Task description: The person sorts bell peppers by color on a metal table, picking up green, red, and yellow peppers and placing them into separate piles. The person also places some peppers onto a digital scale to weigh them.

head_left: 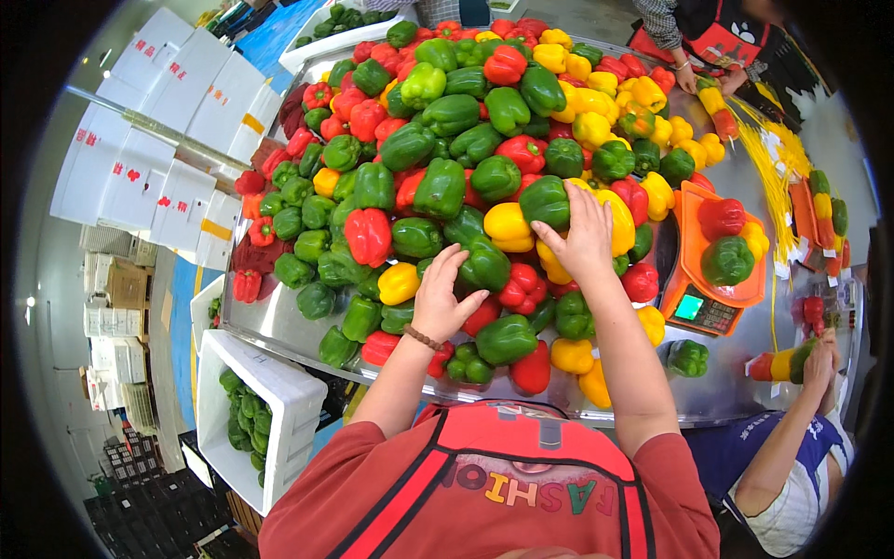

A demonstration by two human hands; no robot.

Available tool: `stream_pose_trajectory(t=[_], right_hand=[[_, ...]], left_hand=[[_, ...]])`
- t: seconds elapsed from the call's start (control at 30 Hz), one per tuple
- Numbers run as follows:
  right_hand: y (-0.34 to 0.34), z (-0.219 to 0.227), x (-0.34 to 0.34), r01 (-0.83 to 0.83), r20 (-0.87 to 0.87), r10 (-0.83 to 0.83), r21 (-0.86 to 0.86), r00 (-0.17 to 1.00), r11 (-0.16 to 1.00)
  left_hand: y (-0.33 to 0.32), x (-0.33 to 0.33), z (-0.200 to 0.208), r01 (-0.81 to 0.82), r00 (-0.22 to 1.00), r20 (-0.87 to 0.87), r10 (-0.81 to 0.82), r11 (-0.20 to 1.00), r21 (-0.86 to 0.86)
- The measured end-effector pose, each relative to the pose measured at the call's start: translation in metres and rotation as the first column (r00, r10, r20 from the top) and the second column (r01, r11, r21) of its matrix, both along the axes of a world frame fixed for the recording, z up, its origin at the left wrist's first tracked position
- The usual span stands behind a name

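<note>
A big heap of red, green and yellow bell peppers covers the metal table in front of me. My right hand reaches into its middle, thumb and fingers around the edge of a green bell pepper. A yellow bell pepper lies just left of that thumb. Lower and to the left, my left hand is open, its fingers apart beside a green bell pepper. Past its wrist lies a yellow bell pepper; red bell peppers sit between the two forearms.
An orange scale bearing peppers stands right of the heap. Foam boxes stand lower left, white cartons behind. Yellow strips and packed peppers lie far right. Co-workers' hands hold pepper packs at the right and upper right.
</note>
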State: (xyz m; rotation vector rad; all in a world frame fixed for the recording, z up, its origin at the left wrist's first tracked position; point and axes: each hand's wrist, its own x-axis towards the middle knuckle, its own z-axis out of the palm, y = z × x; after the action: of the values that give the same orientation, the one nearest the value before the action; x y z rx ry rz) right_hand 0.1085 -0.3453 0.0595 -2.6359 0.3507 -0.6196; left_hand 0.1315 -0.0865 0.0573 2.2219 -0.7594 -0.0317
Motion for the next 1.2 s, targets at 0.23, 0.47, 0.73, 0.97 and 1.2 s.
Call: stream_pose_trajectory(t=[0.23, 0.47, 0.73, 0.97, 1.2], right_hand=[[0.014, 0.013, -0.024, -0.007, 0.101, -0.003, 0.095, 0.995, 0.995], [0.026, 0.022, -0.056, -0.084, 0.18, 0.046, 0.209, 0.983, 0.974], [0.01, -0.001, -0.037, -0.038, 0.179, -0.007, 0.246, 0.984, 0.969], [0.014, 0.029, -0.037, -0.082, 0.341, 0.028, 0.144, 0.94, 0.986], [0.057, 0.032, -0.069, -0.369, 0.339, 0.211, 0.921, 0.917, 0.127]], left_hand=[[0.008, -0.003, -0.013, -0.041, 0.999, 0.002, 0.042, 0.987, -0.152], [0.017, 0.008, 0.001, -0.02, 0.996, 0.08, 0.024, 0.999, -0.05], [-0.011, 0.084, 0.014, -0.259, 0.958, 0.089, 0.272, 0.957, -0.133], [-0.016, 0.107, 0.007, -0.216, 0.976, -0.063, 0.207, 0.953, -0.21], [-0.008, 0.004, 0.051, -0.151, 0.665, -0.53, -0.527, 0.6, -0.786]])
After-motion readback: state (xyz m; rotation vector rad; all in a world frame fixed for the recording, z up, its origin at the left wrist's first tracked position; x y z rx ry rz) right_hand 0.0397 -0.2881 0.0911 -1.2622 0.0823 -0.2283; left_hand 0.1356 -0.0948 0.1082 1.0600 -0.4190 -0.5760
